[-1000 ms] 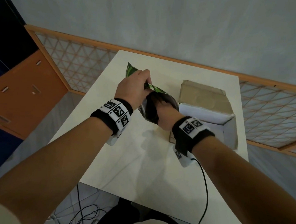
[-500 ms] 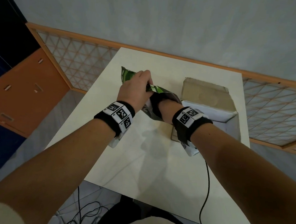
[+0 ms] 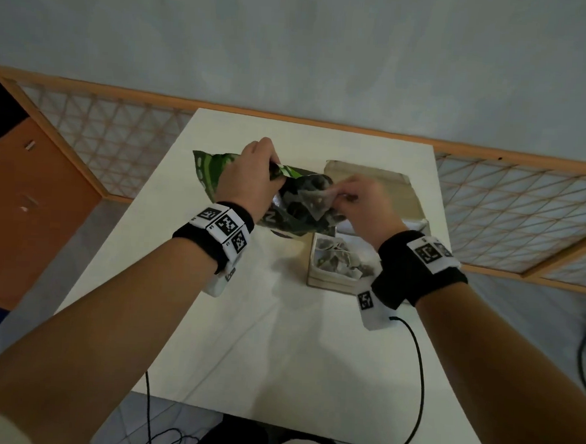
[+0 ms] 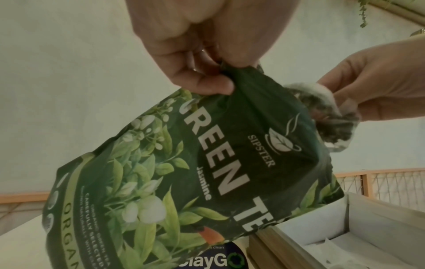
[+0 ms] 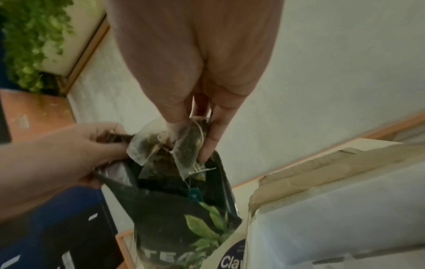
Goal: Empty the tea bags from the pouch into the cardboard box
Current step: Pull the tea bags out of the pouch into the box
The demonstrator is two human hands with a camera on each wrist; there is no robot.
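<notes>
A dark green tea pouch (image 3: 219,172) (image 4: 207,172) (image 5: 174,209) hangs over the white table, tilted, its open mouth toward the cardboard box (image 3: 369,188) (image 5: 322,209). My left hand (image 3: 253,181) (image 4: 207,54) pinches the pouch's top edge. My right hand (image 3: 361,205) (image 5: 197,91) pinches a bunch of translucent tea bags (image 3: 315,202) (image 4: 326,116) (image 5: 165,151) at the pouch mouth, partly pulled out. Several tea bags (image 3: 337,257) lie in the box's white inside, below my right wrist.
The white table (image 3: 277,341) has bare surface in front of the box. A wooden lattice rail (image 3: 508,207) runs behind and on both sides. An orange cabinet (image 3: 21,212) stands to the left. A black cable (image 3: 416,366) trails from my right wrist.
My right hand, which was deep inside the pouch, has come out holding tea bags. The pouch has tipped flatter and the left hand has stayed on its top edge.
</notes>
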